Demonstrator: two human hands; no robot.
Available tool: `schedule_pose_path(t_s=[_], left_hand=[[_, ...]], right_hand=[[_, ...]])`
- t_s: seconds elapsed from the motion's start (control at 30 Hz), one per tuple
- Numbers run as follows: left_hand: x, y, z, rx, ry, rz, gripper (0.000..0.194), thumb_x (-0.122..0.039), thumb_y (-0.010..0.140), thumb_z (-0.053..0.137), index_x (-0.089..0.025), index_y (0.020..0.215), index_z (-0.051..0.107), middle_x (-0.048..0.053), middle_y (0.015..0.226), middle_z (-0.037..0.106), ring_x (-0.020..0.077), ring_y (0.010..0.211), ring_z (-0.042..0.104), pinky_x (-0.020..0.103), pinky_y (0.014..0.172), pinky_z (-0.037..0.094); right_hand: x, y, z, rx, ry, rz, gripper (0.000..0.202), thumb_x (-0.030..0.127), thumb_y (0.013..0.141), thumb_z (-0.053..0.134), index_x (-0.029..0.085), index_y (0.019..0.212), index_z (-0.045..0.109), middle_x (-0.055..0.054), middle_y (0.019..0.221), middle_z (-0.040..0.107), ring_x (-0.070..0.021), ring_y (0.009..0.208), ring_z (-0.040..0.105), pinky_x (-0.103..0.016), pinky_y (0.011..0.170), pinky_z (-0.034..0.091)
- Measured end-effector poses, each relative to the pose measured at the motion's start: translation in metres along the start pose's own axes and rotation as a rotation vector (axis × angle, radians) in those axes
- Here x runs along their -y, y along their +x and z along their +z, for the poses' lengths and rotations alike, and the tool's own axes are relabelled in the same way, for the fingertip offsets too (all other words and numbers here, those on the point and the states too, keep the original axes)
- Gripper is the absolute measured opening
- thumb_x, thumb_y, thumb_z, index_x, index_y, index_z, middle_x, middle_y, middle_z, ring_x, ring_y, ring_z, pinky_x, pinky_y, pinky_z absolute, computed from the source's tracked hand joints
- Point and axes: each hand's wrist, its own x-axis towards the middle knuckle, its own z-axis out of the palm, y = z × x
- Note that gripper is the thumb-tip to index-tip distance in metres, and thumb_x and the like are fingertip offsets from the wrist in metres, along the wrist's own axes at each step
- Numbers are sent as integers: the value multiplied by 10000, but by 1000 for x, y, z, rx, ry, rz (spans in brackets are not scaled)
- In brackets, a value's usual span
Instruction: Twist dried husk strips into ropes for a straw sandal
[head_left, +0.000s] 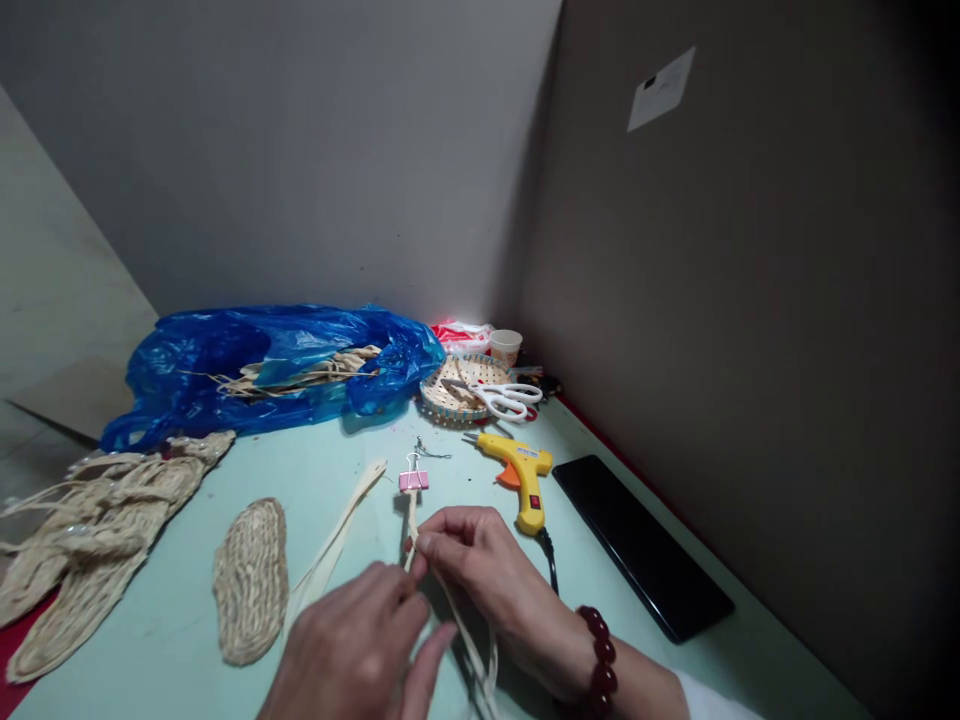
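Note:
A pink binder clip (413, 481) grips the upper end of a pale straw braid (412, 512) on the table. Just below the clip, my right hand (495, 575) pinches the braid between thumb and fingertips. Loose straw strands (471, 650) trail from there toward me. My left hand (352, 640) is at the lower left of the right one, its fingers curled on a strand that runs down from the braid; its thumb sticks out. A flat bundle of straw (341, 530) lies left of the braid. A woven straw sole (251, 580) is farther left.
A yellow glue gun (529, 470) and a black phone-like slab (641, 545) lie to the right. White-handled scissors (506, 402) rest on a woven basket (431, 405) by a paper cup (505, 346). A blue plastic bag (202, 345) holds straw. Straw sandals (142, 520) lie at left.

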Motion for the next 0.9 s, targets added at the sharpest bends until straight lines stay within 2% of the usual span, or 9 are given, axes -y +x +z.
schedule_pose_path(t_s=[0.1,0.17,0.27,0.33,0.43,0.53,0.67,0.8,0.9], left_hand=[[8,15,-18,-26,-253,-382,336,-363,942,411,-218,654,506,20,632,574,174,573,562,293,548,420],[15,24,-21,5,-559,-617,267,-445,899,473,-225,754,517,-33,548,525,134,471,469,252,466,354],[25,31,-12,148,-1094,-786,297,-502,866,508,-213,933,512,-95,414,463,73,314,303,180,333,204],[29,32,-3,174,-1263,-816,304,-490,850,553,-192,897,526,-107,378,439,47,291,274,151,318,195],[29,30,6,183,-1381,-817,310,-472,811,623,-169,800,558,-77,440,487,39,323,332,143,324,272],[27,30,6,229,-1443,-814,349,-497,776,637,-167,714,540,-65,501,500,12,326,248,147,311,212],[24,30,3,212,-1375,-836,287,-441,764,639,-172,763,539,-109,510,420,12,375,140,158,350,124],[24,28,4,156,-1161,-813,231,-377,767,623,-183,678,536,-119,467,318,57,400,239,191,391,163],[24,27,6,88,-1046,-787,290,-337,714,662,-177,557,478,-81,527,369,90,531,311,195,473,223]], right_hand=[[-2,1,-1,-12,10,-17,200,253,774,603,138,613,636,30,526,504,-83,495,315,-223,507,236],[-4,1,-1,-11,-10,-23,215,242,779,599,144,592,639,45,487,451,-88,502,337,-219,527,264],[-8,2,-1,-3,-38,-36,209,221,776,592,147,589,646,29,505,495,-108,571,451,-215,594,335],[-9,2,-1,3,-59,-50,209,213,777,581,143,592,646,17,520,526,-122,612,504,-221,639,371],[-7,4,-2,29,-65,-52,196,204,789,557,136,622,632,3,538,565,-136,620,547,-238,663,404],[-5,4,-3,50,-122,-52,178,193,823,520,134,693,626,-25,596,631,-148,629,581,-246,651,411],[2,-4,-5,28,-639,-192,209,175,872,482,154,755,653,-57,714,692,-166,690,595,-253,630,359],[8,-18,-1,-32,-1238,-279,205,155,889,450,175,745,595,-54,685,662,-164,586,534,-298,566,250],[9,-26,4,-6,-1404,-303,136,123,850,462,185,814,578,-58,750,663,-190,619,551,-316,569,223]])
